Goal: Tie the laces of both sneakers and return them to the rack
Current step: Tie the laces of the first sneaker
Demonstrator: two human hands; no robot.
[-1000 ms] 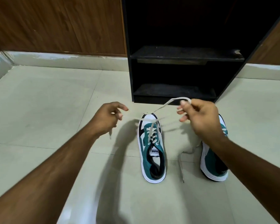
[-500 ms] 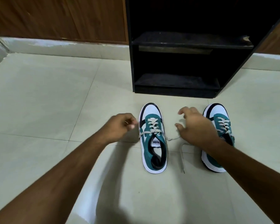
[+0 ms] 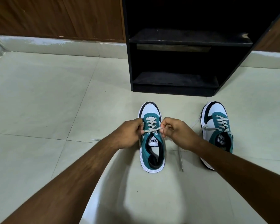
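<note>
Two teal, white and black sneakers stand on the tiled floor, toes toward a black rack (image 3: 174,41). The left sneaker (image 3: 152,147) is between my hands. My left hand (image 3: 130,132) pinches its grey lace (image 3: 152,130) on the left side. On the right side my right hand (image 3: 176,131) pinches the same lace. The lace is pulled tight across the tongue. One loose lace end (image 3: 181,160) trails on the floor beside the shoe. To the right stands the right sneaker (image 3: 217,131), partly hidden by my right forearm, its laces hanging loose.
The rack has two dark shelves and stands just beyond the shoes. A wooden wall (image 3: 55,16) and a pale skirting run behind it. Pale floor tiles (image 3: 39,102) spread to the left and in front.
Both hands came down from a raised lace pull and closed in on the left sneaker, now pinching the lace tight on either side of the tongue. The camera tilted down slightly.
</note>
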